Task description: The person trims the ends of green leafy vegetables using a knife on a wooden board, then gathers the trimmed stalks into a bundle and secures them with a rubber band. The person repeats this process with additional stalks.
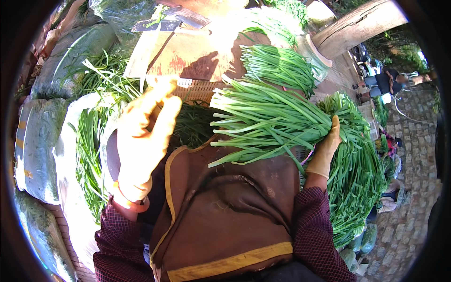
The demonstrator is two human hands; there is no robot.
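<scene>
My right hand [326, 148], in a pale glove, is closed round the leafy part of a bunch of garlic chives [268, 117]. The pale cut ends fan out to the left, above my lap. My left hand [148, 131], also gloved and bleached by sunlight, is raised left of the bunch with its fingers apart and nothing visible in them. A second bunch [282, 66] lies on the wooden board [188, 56] just beyond. Under and behind my right hand spreads a large heap of chives [352, 188].
A knife [157, 25] with a wide dark blade rests at the board's far left. Plastic-wrapped bundles [42, 127] are stacked on the left, near loose greens [91, 145]. A wooden post [359, 28] slants at the far right. Another person [387, 82] is on the brick paving beyond.
</scene>
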